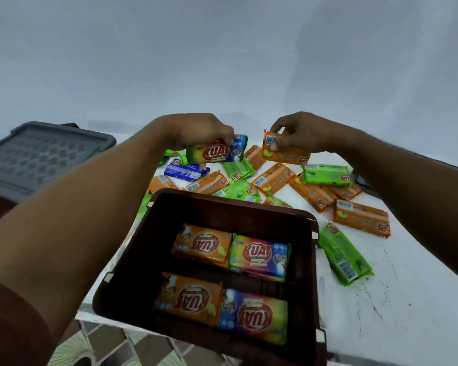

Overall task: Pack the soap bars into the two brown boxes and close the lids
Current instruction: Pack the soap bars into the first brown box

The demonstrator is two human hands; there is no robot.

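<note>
An open brown box [154,249] sits at the table's near edge with several wrapped soap bars lying flat inside, orange ones on the left and multicoloured ones on the right. Beyond it, my left hand [198,130] grips a multicoloured soap bar [217,153] held above the pile. Over to the right, my right hand [302,133] pinches an orange soap bar [284,151] by its upper edge. Under both hands lies a loose pile of soap bars [275,180] in orange, green and blue wrappers.
A grey lid or crate [43,151] rests at the far left, off the white table [397,299]. More bars lie scattered to the box's right, including a green bar [343,253] and an orange bar [361,217]. Tiled floor [103,347] shows below the table edge.
</note>
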